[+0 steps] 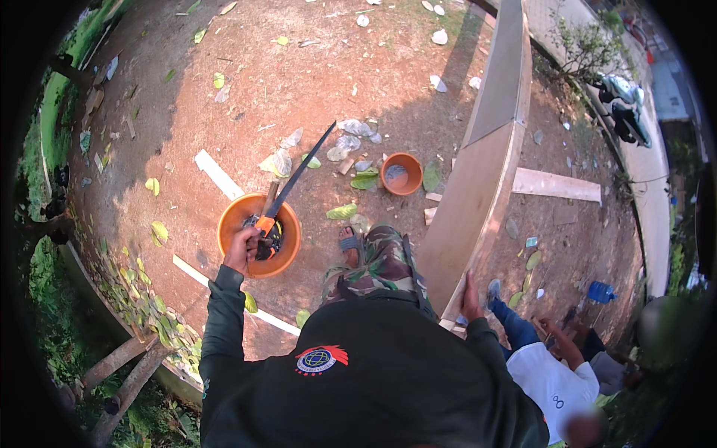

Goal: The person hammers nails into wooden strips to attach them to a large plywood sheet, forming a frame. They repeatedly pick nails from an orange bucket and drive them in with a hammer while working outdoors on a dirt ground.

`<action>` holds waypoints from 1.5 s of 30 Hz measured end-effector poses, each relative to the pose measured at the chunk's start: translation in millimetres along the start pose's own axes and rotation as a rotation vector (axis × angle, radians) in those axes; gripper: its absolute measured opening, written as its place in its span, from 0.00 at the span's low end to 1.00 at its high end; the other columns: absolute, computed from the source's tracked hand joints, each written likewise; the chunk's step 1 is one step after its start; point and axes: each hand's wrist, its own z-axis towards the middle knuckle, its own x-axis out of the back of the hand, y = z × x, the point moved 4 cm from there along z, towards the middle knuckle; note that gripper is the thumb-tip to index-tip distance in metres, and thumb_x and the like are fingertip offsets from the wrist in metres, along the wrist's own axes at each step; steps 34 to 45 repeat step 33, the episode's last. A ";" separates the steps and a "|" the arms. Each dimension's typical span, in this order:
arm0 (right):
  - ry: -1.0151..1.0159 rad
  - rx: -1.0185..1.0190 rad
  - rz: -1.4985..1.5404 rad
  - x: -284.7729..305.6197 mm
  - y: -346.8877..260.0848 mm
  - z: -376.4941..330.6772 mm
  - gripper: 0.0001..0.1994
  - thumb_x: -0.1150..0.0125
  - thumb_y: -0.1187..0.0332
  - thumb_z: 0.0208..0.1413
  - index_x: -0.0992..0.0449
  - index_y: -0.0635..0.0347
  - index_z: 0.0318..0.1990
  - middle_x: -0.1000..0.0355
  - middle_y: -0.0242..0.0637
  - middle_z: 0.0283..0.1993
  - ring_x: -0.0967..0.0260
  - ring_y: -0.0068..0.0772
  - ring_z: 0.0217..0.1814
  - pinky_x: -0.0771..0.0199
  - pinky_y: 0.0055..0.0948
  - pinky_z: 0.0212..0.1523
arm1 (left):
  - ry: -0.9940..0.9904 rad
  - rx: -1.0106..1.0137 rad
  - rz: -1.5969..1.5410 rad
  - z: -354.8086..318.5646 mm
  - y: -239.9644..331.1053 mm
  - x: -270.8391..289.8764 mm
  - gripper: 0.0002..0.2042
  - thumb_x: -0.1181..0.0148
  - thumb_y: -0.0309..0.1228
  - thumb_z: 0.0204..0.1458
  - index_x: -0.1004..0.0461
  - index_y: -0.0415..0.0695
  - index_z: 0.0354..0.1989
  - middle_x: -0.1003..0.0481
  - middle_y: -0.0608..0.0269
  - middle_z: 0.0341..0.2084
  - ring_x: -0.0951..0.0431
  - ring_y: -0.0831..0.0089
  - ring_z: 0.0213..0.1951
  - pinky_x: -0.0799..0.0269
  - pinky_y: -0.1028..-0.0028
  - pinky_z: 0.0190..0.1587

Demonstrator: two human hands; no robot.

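My left hand (241,250) is closed round the orange handle of a handsaw (302,166). Its dark blade points up and away to the right, over the far rim of an orange bucket (296,243). Inside the bucket are a piece of wood (270,196) and dark items I cannot make out. On the other side, my right hand (471,299) grips the near right edge of a long plywood panel (467,187), which runs away from me toward the top. Part of that hand's grip is hidden by the panel and my sleeve.
A smaller orange bucket (402,191) stands ahead on the dirt. Wooden strips (218,174) lie around, with a plank (556,184) right of the panel. A person in a white shirt (553,381) is close at lower right, near a blue water bottle (601,292). Leaves and plastic litter the ground.
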 end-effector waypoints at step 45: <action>0.233 -0.061 0.039 -266.3 -518.5 506.1 0.48 0.50 0.34 0.61 0.45 0.76 0.70 0.38 0.51 0.69 0.43 0.37 0.72 0.48 0.31 0.72 | 0.128 0.108 0.024 664.5 469.3 -204.8 0.20 0.45 0.44 0.56 0.43 0.58 0.14 0.45 0.76 0.06 0.48 0.74 0.05 0.55 0.70 0.08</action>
